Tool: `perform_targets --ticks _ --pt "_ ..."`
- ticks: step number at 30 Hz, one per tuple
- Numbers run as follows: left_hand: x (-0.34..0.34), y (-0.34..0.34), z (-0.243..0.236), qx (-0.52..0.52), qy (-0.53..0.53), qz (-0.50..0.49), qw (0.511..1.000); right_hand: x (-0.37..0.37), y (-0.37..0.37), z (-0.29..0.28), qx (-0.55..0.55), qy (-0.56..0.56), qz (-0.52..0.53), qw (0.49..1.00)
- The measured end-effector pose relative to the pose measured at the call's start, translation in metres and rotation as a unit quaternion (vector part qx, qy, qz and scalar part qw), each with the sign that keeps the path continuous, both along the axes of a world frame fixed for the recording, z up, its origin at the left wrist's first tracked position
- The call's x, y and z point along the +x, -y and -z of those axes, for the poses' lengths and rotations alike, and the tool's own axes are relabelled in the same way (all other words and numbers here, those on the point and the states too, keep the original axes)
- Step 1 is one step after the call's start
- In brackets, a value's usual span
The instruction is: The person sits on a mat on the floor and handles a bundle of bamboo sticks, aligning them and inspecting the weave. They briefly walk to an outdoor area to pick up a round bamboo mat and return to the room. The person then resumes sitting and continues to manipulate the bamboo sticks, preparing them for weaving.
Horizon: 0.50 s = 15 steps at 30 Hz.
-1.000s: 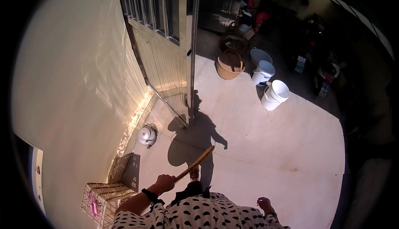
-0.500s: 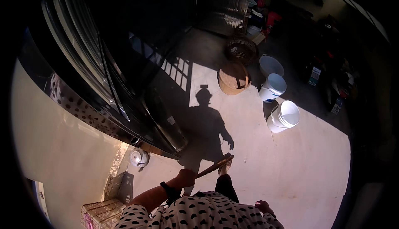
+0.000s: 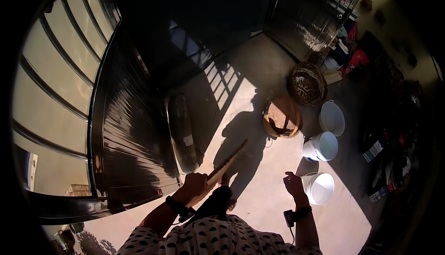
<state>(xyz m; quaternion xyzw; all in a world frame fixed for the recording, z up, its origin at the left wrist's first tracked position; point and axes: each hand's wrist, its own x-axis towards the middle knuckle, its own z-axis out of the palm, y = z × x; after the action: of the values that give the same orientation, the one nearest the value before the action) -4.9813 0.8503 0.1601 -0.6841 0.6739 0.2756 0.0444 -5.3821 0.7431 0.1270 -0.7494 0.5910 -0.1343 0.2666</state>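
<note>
My left hand (image 3: pixel 195 183) is closed around a long, flat, tan-brown thing (image 3: pixel 226 163) with a rough dark edge. It is seen nearly edge-on and slants up and to the right in front of me; its exact kind I cannot make out. My right hand (image 3: pixel 295 183) holds nothing, its fingers loosely bent and slightly apart. In the picture it lies just left of a white bucket (image 3: pixel 321 188), and whether it is near it in depth is unclear. Both wrists wear black bands with a small device.
Ahead stand a round tan basket (image 3: pixel 282 117), a dark wicker basket (image 3: pixel 308 83), another white bucket (image 3: pixel 321 146) and a pale tub (image 3: pixel 332 118). A barred metal gate leaf (image 3: pixel 130 144) fills the left, a dark cylinder (image 3: pixel 180 134) beside it. Dark clutter lines the right.
I have moved forward and turned left, so the buckets and baskets sit nearer and further right. My right hand has come up into fuller view. The brown thing stays in my left hand.
</note>
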Motion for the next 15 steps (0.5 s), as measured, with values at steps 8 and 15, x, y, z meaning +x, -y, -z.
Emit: perform_targets --ticks 8,15 --pt "0.026 0.145 0.0 -0.02 -0.065 -0.067 0.995 0.087 0.181 -0.007 0.069 0.07 -0.175 0.98" --pt "0.078 0.317 -0.007 -0.009 -0.027 -0.04 0.999 0.08 0.309 0.002 0.177 0.052 -0.112 0.976"
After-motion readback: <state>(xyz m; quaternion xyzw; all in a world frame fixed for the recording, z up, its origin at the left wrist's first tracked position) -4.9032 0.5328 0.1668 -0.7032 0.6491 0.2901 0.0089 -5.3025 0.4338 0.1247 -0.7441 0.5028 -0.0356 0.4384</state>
